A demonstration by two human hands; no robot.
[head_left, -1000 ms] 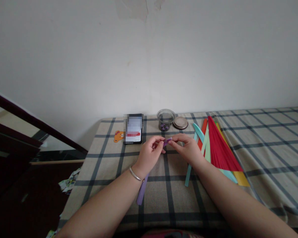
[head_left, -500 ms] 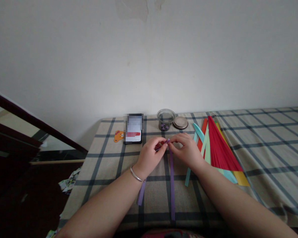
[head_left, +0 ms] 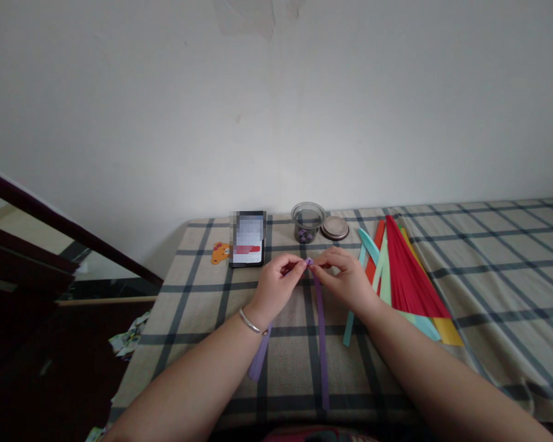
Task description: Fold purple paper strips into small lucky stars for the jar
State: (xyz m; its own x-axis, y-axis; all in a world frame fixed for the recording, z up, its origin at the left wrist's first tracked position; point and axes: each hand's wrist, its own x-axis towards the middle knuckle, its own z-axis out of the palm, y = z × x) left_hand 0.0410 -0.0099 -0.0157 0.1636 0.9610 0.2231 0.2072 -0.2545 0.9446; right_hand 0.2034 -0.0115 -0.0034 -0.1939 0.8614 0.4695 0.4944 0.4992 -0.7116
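Between both hands is a purple paper strip [head_left: 321, 344], its folded or knotted top end pinched at the fingertips and its long tail hanging down over the cloth. My left hand [head_left: 280, 279] closes thumb and forefinger on that end from the left. From the right, my right hand [head_left: 343, 276] pinches it too, fingertips almost meeting the left ones. More purple strips [head_left: 259, 359] lie partly hidden under my left forearm. Just beyond the hands stands a clear plastic cup [head_left: 308, 216] with small purple pieces at its bottom; its round lid [head_left: 335, 227] lies beside it.
A phone [head_left: 249, 239] with a blurred screen leans at the back left, next to an orange bear-shaped piece [head_left: 220, 253]. Red paper strips [head_left: 410, 282] fan out at right, with blue, green, orange and yellow ones. The checked cloth [head_left: 188, 319] covers the table, which meets the wall behind.
The pinched end of the purple strip has shifted slightly left and turned between my fingertips. Its tail has swung a little right at the bottom. The purple strips under my left forearm show more.
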